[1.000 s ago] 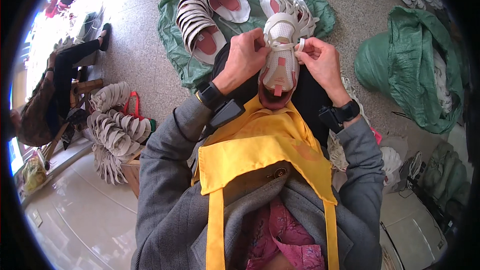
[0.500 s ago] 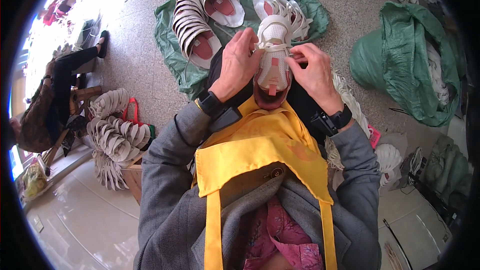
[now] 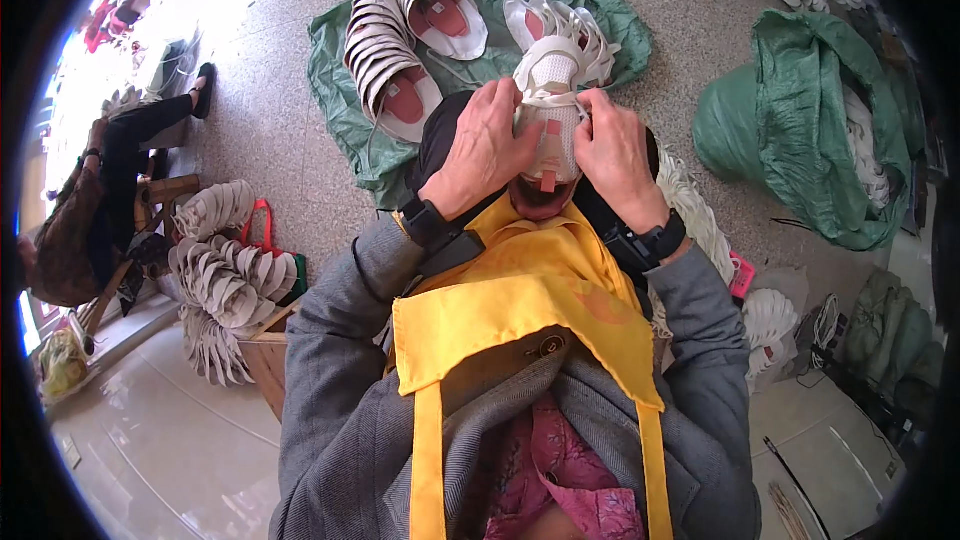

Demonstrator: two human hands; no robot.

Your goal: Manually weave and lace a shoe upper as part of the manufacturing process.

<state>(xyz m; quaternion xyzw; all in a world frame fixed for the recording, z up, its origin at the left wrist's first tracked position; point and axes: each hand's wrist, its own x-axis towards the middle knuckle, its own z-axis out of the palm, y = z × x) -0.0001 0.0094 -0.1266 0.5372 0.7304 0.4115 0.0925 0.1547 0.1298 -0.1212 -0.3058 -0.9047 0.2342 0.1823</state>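
A white mesh shoe upper [image 3: 555, 148] with a pink tab and a pinkish opening lies over my lap, toe end pointing away. A white shoelace [image 3: 549, 99] crosses it near the middle. My left hand [image 3: 482, 148] is closed on its left edge, the thumb lying over the tongue. On the opposite edge, my right hand [image 3: 617, 152] is closed with bent fingers beside the lace's end. Whether the fingertips also pinch the lace is hidden. Beneath the upper's near end is my yellow apron [image 3: 500, 315].
Ahead, a green sheet [image 3: 335, 75] bears stacked shoe uppers [image 3: 375, 35]. A green sack [image 3: 745, 135] with white pieces stands right. More stacked uppers [image 3: 225, 280] lie left on a wooden stand [image 3: 265, 365]. A seated person [image 3: 85, 210] is at far left.
Both hands have closed in on the sides of the upper and sit slightly lower. My right fingers, raised before, now curl against its edge. The upper has shifted slightly.
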